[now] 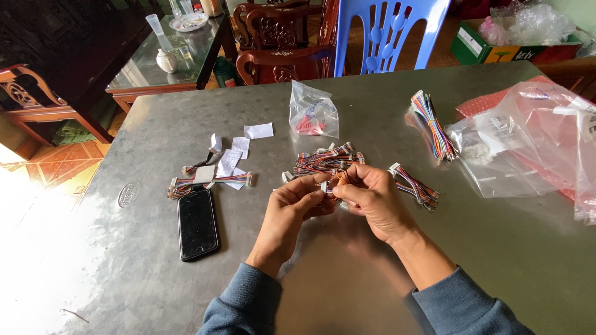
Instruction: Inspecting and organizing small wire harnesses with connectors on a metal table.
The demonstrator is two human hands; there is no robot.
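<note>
Fingers (318, 184) of the left hand (292, 208) and right hand (372, 195) are closed together on a small multicoloured wire harness (332, 183), just above the grey table (347, 273), near a pile of similar harnesses (326, 161) and a black phone (197, 223).

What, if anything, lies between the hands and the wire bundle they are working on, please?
Nothing visible does: the left hand and right hand both already grip the wire bundle with their fingers, above the table.

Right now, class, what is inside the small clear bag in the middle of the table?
The small clear bag holds red parts at its bottom, and something blue shows higher up. Crinkled plastic blurs their shape, so their kind stays unclear.
</note>
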